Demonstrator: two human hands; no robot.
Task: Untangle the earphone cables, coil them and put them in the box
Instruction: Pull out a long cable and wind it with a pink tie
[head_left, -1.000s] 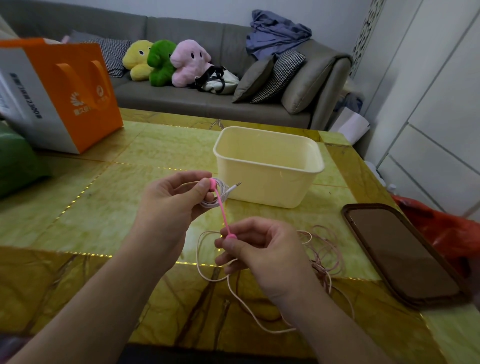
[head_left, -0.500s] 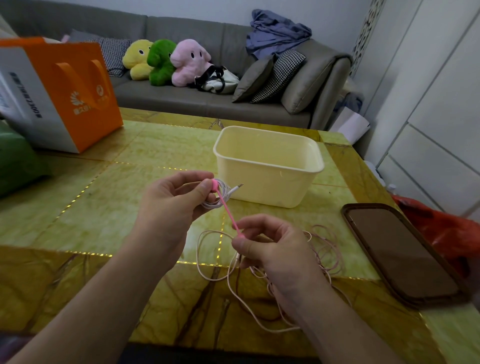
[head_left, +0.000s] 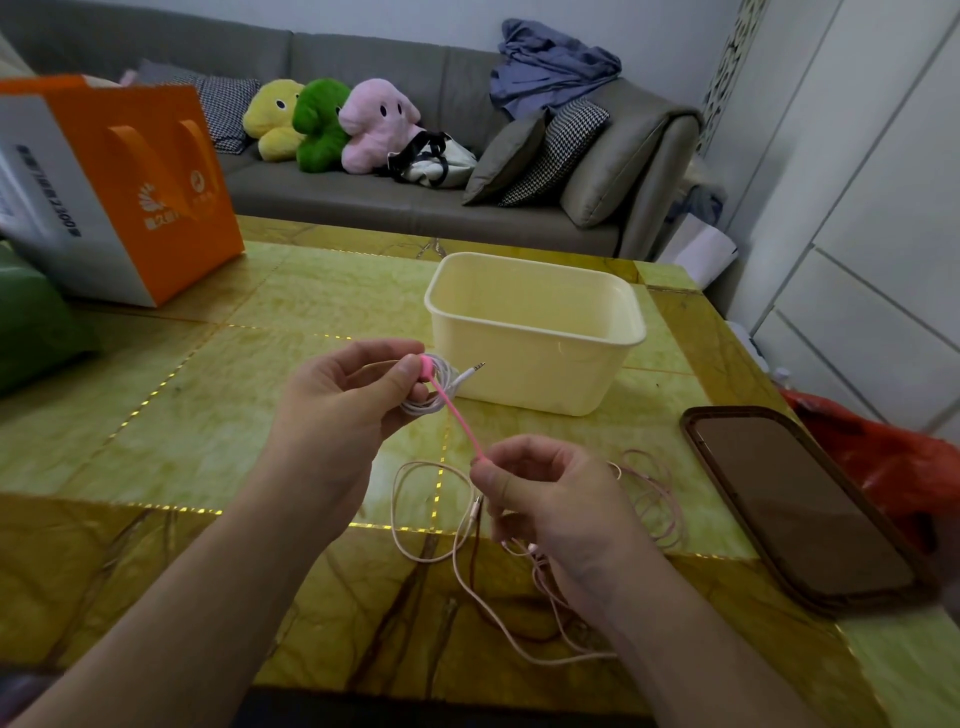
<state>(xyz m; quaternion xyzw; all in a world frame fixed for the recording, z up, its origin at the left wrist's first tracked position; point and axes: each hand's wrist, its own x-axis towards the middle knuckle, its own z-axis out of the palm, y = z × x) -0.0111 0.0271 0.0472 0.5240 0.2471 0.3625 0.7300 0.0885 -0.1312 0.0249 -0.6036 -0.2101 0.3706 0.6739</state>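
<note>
A: While I've got the white coil (head_left: 434, 387) pinched in the left hand (head_left: 345, 397), which step do I log?

B: Securing it, I'd say. Left thumb and fingers grip the coil, its jack sticking out toward the box (head_left: 535, 332). The pink tie (head_left: 452, 413) runs taut from the coil down to the right hand (head_left: 550, 499), which pinches its lower end.

A: So coil one is wound, tie not closed?

B: Looks that way. The tie is a straight line, not looped round the bundle. I can't tell how its top end is fixed, the thumb hides it.

A: Next move?

B: Probably wrap the tie round the coil and fasten it, keeping the left pinch firm so the loops don't spring. Then drop it in the box, just behind the left hand.

A: And the other cable?

B: The pink cable (head_left: 519, 613) lies loose on the table (head_left: 208, 415), under and around the right hand, near the phone (head_left: 800, 509). It's a loose sprawl, not coiled. So less than halfway by my guess.
</note>
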